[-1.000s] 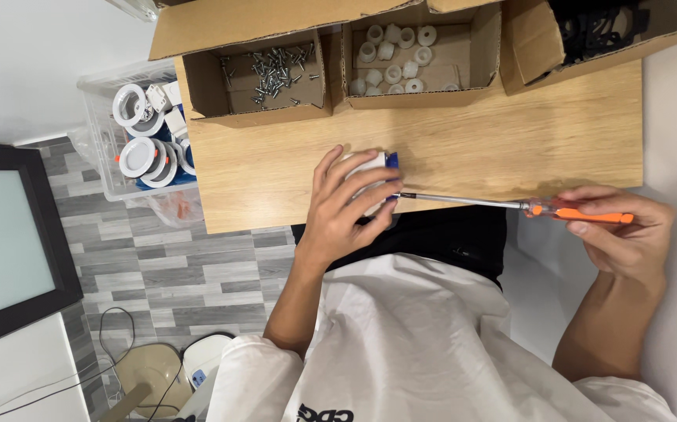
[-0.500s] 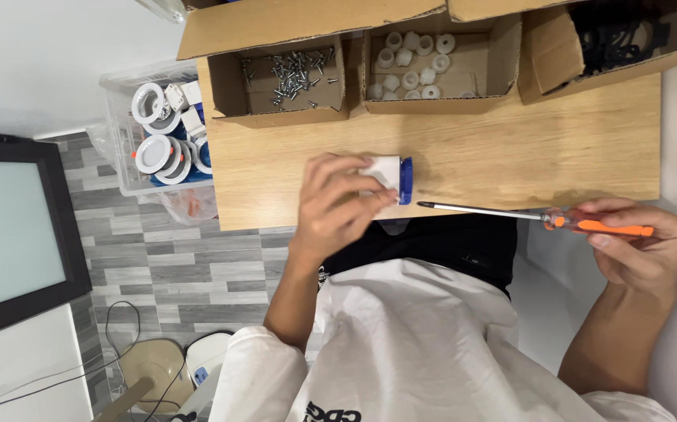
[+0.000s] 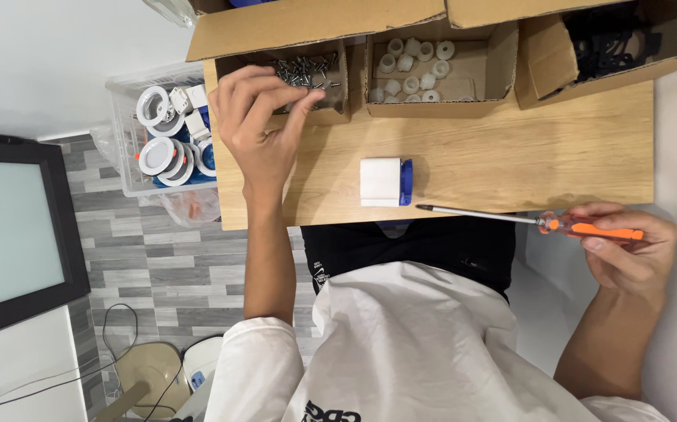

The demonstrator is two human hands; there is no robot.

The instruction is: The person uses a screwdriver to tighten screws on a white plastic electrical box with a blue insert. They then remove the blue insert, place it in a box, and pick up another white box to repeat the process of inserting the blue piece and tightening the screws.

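Observation:
My left hand [image 3: 264, 129] reaches over the left end of the wooden table [image 3: 526, 148], fingers spread at the edge of a cardboard box of metal screws [image 3: 311, 72]. I see nothing held in it. A small white block with a blue end [image 3: 381, 181] lies alone near the table's front edge. My right hand [image 3: 627, 254] grips the orange handle of a screwdriver [image 3: 510, 218], its thin shaft pointing left toward the white block, with the tip a little short of it.
A box of small white caps [image 3: 412, 66] and a box of black parts [image 3: 604, 35] stand along the table's far edge. A clear bin of white ring fittings [image 3: 162, 141] sits left of the table. A dark screen [image 3: 10, 234] stands further left.
My left hand let go of the white and blue block and moved up left to the screw box. The screwdriver tip drew back from the block.

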